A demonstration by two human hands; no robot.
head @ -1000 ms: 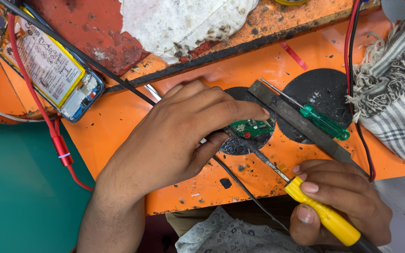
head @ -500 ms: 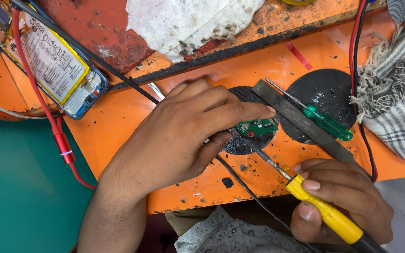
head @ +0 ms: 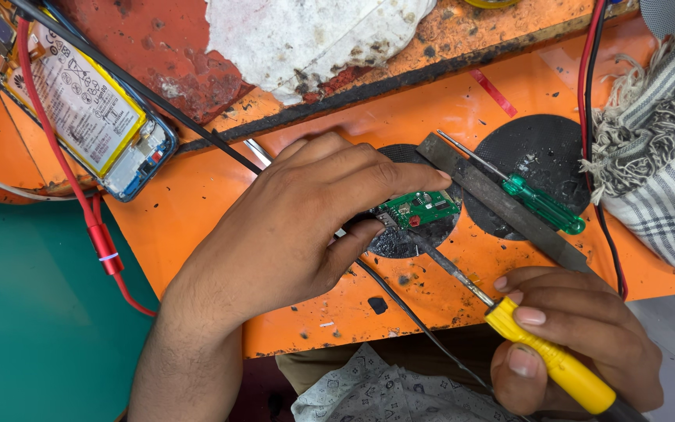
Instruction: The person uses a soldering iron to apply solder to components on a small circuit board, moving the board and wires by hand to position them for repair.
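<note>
Pinning a small green circuit board [head: 417,209] at mid-frame against the orange bench [head: 197,211], the left hand [head: 291,227] clamps it between thumb and forefinger. Lower right, the right hand [head: 580,344] is closed around a yellow-handled screwdriver [head: 544,355], its tip meeting the board's edge. This looks like prying or unscrewing, which calls for steady pressure.

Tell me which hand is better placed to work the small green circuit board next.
Right hand, probably: its grip holds the yellow-handled screwdriver, tip at the green circuit board. Left hand pins the board down.
</note>
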